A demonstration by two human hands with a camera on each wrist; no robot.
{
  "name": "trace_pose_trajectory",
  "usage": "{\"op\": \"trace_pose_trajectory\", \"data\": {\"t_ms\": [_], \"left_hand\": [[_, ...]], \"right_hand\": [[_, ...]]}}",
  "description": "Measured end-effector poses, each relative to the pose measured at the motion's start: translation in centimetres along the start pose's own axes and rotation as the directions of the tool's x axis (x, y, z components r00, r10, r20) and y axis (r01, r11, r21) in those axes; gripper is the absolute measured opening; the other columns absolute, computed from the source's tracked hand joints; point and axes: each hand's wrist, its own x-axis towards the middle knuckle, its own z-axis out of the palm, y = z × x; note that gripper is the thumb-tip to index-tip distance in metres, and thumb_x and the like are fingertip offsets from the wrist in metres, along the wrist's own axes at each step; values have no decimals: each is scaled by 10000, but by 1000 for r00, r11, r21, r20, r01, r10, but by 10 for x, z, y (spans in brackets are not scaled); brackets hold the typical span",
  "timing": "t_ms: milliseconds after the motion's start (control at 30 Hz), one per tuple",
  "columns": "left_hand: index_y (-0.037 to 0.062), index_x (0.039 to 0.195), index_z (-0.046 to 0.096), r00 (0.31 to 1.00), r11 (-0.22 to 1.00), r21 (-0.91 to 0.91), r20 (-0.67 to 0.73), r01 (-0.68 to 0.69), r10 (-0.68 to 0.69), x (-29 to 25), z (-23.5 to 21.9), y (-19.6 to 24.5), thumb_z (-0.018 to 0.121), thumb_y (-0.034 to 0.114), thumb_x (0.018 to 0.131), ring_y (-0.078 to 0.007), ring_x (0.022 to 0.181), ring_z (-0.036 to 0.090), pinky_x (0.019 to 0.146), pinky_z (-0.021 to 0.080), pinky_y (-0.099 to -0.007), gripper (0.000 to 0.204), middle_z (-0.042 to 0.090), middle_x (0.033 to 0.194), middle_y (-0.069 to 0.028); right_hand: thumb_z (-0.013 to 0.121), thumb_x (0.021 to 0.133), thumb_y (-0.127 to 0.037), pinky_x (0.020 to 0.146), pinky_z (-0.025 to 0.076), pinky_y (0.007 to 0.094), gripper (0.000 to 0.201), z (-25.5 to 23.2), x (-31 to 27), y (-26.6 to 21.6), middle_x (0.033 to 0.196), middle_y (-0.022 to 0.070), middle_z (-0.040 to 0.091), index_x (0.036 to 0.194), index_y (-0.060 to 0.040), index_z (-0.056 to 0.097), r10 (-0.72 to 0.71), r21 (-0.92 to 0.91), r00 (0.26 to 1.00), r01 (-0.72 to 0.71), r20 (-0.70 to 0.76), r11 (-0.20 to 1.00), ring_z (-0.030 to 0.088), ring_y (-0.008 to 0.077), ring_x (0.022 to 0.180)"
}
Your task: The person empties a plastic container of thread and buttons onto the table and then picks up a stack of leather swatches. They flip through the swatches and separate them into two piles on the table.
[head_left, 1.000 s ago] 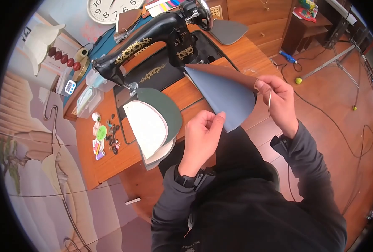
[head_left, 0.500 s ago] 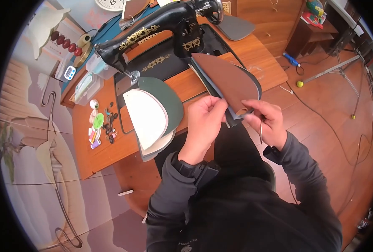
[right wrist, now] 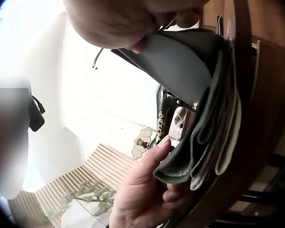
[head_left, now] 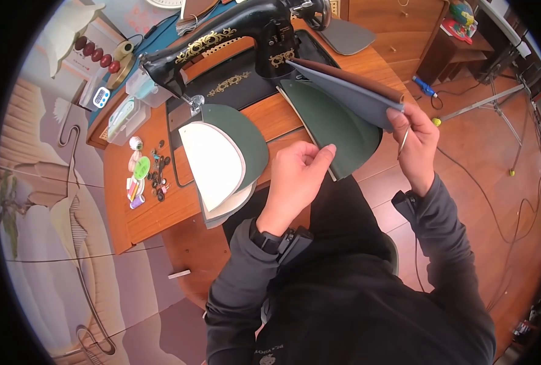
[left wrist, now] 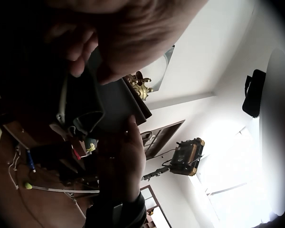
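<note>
My right hand (head_left: pixel 419 139) pinches the near corner of a brown half-round sheet (head_left: pixel 349 78) and the blue-grey sheet (head_left: pixel 346 97) under it, lifting both like a page. A thin metal tool (head_left: pixel 403 143) sticks out from the same hand; its kind is unclear. Beneath lies a dark green half-round sheet (head_left: pixel 337 125), whose near edge my left hand (head_left: pixel 298 179) pinches between thumb and fingers. Several layers show under the green sheet (right wrist: pixel 178 168) in the right wrist view. Left of it sits another stack, with a white half-round piece (head_left: pixel 212 173) on a green one (head_left: pixel 249 140).
A black sewing machine (head_left: pixel 222 45) stands behind the stacks on the wooden table (head_left: pixel 161 225). Buttons (head_left: pixel 159 176) and thread spools (head_left: pixel 138 201) lie at the left, near a clear plastic box (head_left: pixel 130 125). A grey pad (head_left: pixel 346 38) lies at the back right.
The brown and blue-grey sheets dropped toward the left hand, then rose again to the right, uncovering the green sheet. The left hand stays at the stack's near edge.
</note>
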Motion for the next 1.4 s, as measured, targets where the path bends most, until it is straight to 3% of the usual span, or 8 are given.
{"op": "trace_pose_trajectory", "data": {"t_ms": [267,367,633,833,967,1100,1333,1400], "left_hand": [[-3,848,658,998,990,-128,43,58,-53,3,4,4,694,218,932,-46,579,534,537,403,-202,239,625,679,-8],[16,870,643,991,970,-209,73,122,-108,6,3,6,685,212,935,-64,603,576,537,421,-210,210,647,710,-27],[4,1085,577,968,720,-649,203,244,-145,16,9,11,614,234,989,-173,713,672,614,546,-297,252,696,925,-108],[-9,1123,580,966,768,-603,245,217,-81,21,6,15,567,208,1000,-165,764,686,629,545,-278,250,703,948,-110],[-5,1108,590,978,816,-545,177,191,-110,28,12,18,555,193,997,-150,780,685,648,542,-262,230,705,954,-99],[-3,1072,617,985,818,-549,132,169,-115,32,11,25,558,181,986,-153,796,686,683,551,-271,211,703,954,-87],[-94,1297,443,985,831,-528,102,174,-142,23,8,30,511,120,974,-269,864,704,705,576,-336,393,678,1011,-230],[-95,1296,444,976,834,-507,141,218,-169,15,6,19,515,121,971,-270,851,705,691,578,-341,396,678,1008,-229]], "right_hand": [[681,950,-70,680,447,182,190,-5,0,4,869,-25,644,1106,40,682,3,-113,999,-7,-32,994,545,26,758],[682,948,-70,672,453,194,182,-8,6,-4,878,-20,655,1092,41,686,64,96,997,-59,-50,994,555,35,757],[661,946,-47,696,497,244,169,5,-9,-11,883,34,695,1087,43,689,-247,-372,942,319,228,872,615,84,793],[649,888,35,715,510,247,201,13,0,-15,897,90,709,1082,14,698,-241,-248,970,240,28,938,661,146,785],[713,854,-12,630,474,234,242,13,-1,-19,790,76,655,1095,1,700,-358,-364,903,425,239,829,596,96,674],[837,758,-115,529,410,251,381,6,-9,-23,707,60,592,1103,-20,705,-67,-384,875,278,480,880,467,91,539],[753,881,-122,547,412,221,264,0,19,-15,737,35,639,1093,24,692,-217,-540,941,329,261,775,537,53,617],[698,947,-139,580,407,208,205,-4,30,-16,775,-30,644,1070,24,702,-15,-204,999,21,30,979,527,33,664]]}}
